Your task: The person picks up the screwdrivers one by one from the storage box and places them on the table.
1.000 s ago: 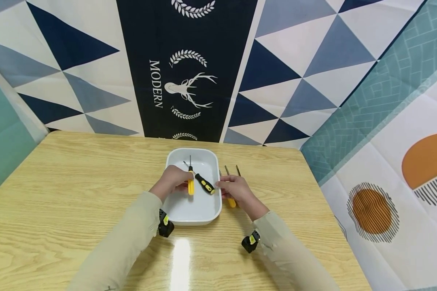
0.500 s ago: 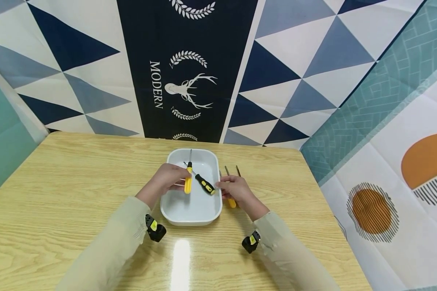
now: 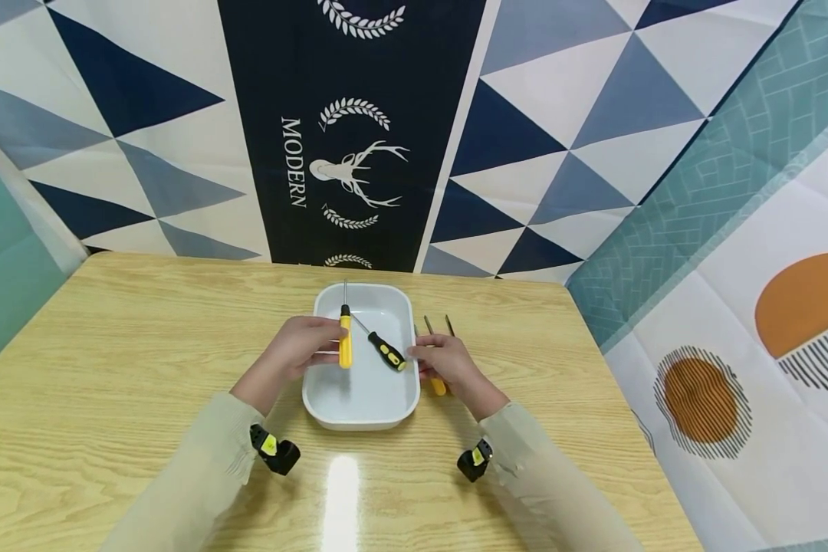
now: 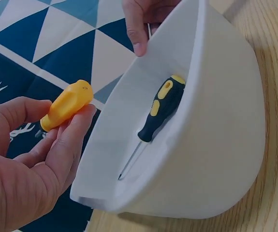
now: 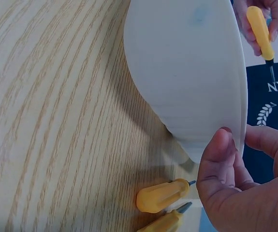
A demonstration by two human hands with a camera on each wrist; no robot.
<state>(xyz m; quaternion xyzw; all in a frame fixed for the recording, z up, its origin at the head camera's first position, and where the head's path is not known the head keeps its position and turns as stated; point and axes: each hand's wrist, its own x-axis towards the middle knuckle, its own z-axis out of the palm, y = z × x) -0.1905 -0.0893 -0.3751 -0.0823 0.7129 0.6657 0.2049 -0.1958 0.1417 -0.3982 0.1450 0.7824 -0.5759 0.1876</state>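
Note:
My left hand pinches a yellow-handled screwdriver between thumb and fingers. It holds it above the left side of a white tray, shaft pointing away from me. In the left wrist view the yellow handle shows end-on and its shaft is hidden. A black-and-yellow screwdriver lies inside the tray, also plain in the left wrist view. My right hand grips the tray's right rim, thumb over the edge and fingers outside, as the right wrist view shows.
Just right of the tray, partly behind my right hand, yellow-handled screwdrivers lie on the wooden table. Their shafts point to the back. A patterned cloth wall stands behind the table, and another hangs on the right.
My left hand has lifted the yellow screwdriver and drawn it leftward, away from the black-and-yellow one in the tray. The right hand keeps its place on the rim.

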